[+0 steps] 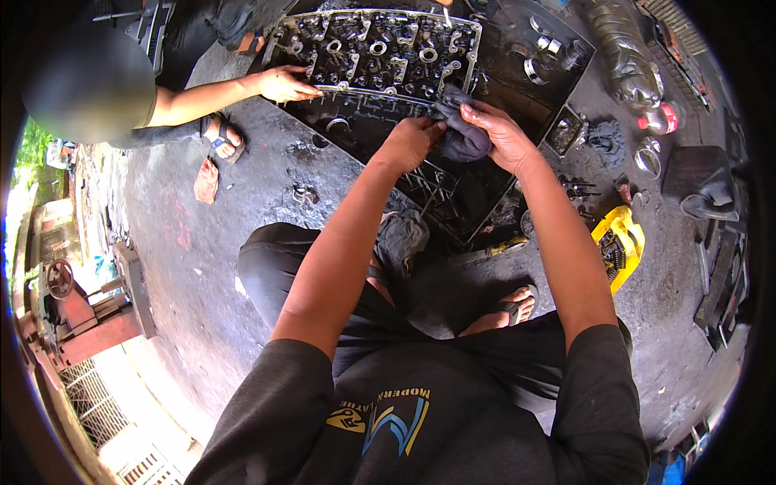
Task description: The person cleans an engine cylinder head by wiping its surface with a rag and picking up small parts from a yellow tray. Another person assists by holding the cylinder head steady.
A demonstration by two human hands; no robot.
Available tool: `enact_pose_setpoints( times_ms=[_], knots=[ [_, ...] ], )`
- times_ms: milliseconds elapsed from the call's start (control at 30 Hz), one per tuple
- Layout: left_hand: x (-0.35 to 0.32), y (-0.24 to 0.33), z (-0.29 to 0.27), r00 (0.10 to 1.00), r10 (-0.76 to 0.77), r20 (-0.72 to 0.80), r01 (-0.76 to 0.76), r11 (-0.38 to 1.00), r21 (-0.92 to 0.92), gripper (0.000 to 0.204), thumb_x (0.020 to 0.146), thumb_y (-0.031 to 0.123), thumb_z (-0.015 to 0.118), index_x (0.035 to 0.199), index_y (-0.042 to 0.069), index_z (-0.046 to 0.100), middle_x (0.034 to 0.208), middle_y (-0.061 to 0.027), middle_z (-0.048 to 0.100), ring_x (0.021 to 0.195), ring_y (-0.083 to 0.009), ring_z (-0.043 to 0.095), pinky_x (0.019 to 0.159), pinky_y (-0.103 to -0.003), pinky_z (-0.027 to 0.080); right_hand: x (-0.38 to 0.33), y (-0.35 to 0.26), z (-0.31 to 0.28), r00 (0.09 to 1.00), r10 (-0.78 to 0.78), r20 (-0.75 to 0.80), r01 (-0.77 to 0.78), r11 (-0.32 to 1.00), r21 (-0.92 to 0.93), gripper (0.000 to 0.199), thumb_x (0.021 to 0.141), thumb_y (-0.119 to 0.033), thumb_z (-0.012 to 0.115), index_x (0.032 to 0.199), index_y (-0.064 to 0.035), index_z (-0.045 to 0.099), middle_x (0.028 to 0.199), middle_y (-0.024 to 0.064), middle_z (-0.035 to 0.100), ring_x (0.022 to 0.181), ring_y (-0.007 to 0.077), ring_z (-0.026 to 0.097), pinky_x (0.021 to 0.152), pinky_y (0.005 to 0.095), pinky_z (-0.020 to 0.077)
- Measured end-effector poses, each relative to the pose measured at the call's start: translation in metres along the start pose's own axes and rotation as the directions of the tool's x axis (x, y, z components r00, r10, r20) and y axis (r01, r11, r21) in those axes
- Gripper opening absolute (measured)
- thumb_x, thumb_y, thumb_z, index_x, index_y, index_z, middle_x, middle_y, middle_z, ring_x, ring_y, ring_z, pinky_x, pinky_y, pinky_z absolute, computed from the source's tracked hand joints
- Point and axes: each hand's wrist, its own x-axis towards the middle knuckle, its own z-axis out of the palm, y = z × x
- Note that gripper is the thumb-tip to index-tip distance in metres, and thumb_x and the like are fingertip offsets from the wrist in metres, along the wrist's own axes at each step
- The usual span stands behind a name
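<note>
A dark grey rag (466, 139) is bunched up in front of me, at the near right corner of an engine cylinder head (377, 48). My right hand (503, 137) grips the rag from the right, thumb on top. From the left, my left hand (411, 144) has its fingers curled in and pressed at the rag's edge; any small part between them is hidden. The cylinder head lies on a black, oily metal tray (493, 182). At the head's left end, a co-worker's hand (287, 83) rests against its near edge.
Bearing shells (533, 71) lie on the tray's far right, long thin metal parts (432, 190) near its front. On the right floor are a cut yellow container (621, 246) of springs, plastic bottles (664, 119), a black jerrycan (703, 182) and a rag (606, 141). A red machine (85, 315) stands left.
</note>
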Motion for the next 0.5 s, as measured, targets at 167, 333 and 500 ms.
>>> enact_pose_setpoints(
  times_ms=[167, 333, 500],
  knots=[
    [0.001, -0.006, 0.005, 0.993, 0.076, -0.092, -0.075, 0.997, 0.008, 0.039, 0.098, 0.033, 0.054, 0.106, -0.005, 0.061, 0.087, -0.0051, 0.063, 0.077, -0.0152, 0.053, 0.075, -0.03, 0.045, 0.01, -0.002, -0.002, 0.999, -0.035, -0.017, 0.035, 0.999, -0.009, 0.037, 0.088, -0.027, 0.069, 0.112, -0.0004, 0.062, 0.101, 0.0059, 0.068, 0.092, 0.014, 0.065, 0.087, 0.0303, 0.0505],
    [0.002, 0.006, 0.004, 0.998, -0.041, -0.052, 0.026, 0.964, -0.263, 0.038, 0.096, 0.036, 0.056, 0.102, -0.002, 0.062, 0.079, -0.004, 0.06, 0.069, -0.0137, 0.052, 0.066, -0.03, 0.043, 0.017, 0.003, -0.007, 1.0, -0.013, -0.024, 0.019, 0.954, 0.3, 0.027, 0.093, -0.023, 0.06, 0.113, -0.0038, 0.063, 0.105, 0.007, 0.068, 0.093, 0.017, 0.066, 0.088, 0.0353, 0.0522],
    [0.0, 0.008, 0.006, 0.995, -0.066, -0.075, 0.01, 0.81, -0.586, 0.021, 0.098, 0.023, 0.052, 0.102, 0.005, 0.061, 0.073, 0.0036, 0.053, 0.061, -0.0072, 0.045, 0.055, -0.024, 0.036, 0.017, 0.005, -0.019, 0.999, -0.022, -0.028, 0.031, 0.919, 0.392, 0.034, 0.094, -0.028, 0.054, 0.118, -0.0053, 0.061, 0.114, 0.0073, 0.066, 0.103, 0.0203, 0.064, 0.095, 0.0376, 0.0491]
  ],
)
